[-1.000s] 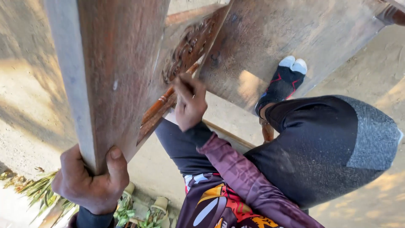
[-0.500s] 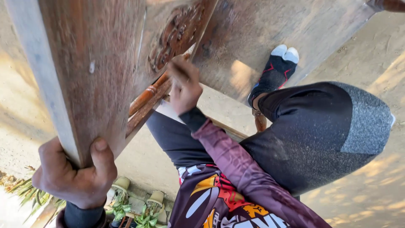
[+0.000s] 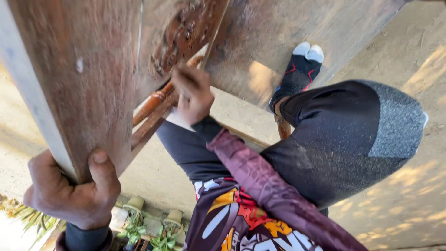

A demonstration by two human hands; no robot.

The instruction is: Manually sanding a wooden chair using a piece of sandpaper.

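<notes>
The wooden board (image 3: 88,79) stands on edge at near left, its lower edge clenched in the left hand (image 3: 69,193). The right hand (image 3: 191,95) is closed at the carved panel (image 3: 179,35) farther off, though what it grasps is hidden. If the left grip slackens, the board could slide onto the knee (image 3: 353,139).

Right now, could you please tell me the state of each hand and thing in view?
Left hand: clamped on the plank's end, thumb across its face.
Right hand: closed, pressed to the wood by the carving; blurred.
Plank: raised, tilted, dusty.
Carving: dark, dusty.
Turned spindle: slanted under the plank.
Trousers: dusted pale.
Sock: on, no shoe.
</notes>
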